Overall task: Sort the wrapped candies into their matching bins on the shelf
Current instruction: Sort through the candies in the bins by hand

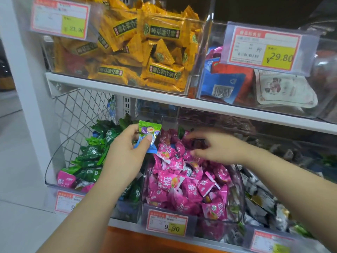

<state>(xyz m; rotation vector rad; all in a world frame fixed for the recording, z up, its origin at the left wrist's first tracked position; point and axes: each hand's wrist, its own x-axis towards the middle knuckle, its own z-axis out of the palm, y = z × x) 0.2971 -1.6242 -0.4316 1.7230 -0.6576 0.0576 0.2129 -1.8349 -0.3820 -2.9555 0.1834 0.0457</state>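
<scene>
Our left hand pinches a bright green wrapped candy and a small blue wrapped candy between thumb and fingers. They are over the left edge of the clear plastic bin of pink wrapped candies. Our right hand is over the back of that bin. It is blurry, so we cannot tell its grip.

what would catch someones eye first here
Probably the left hand at centre, pinching a light-green candy with a blue candy under it, in front of the lower shelf. Beside it the right hand reaches into the bin heaped with pink candies. On the upper shelf, a clear bin of orange-yellow packets stands out.
</scene>
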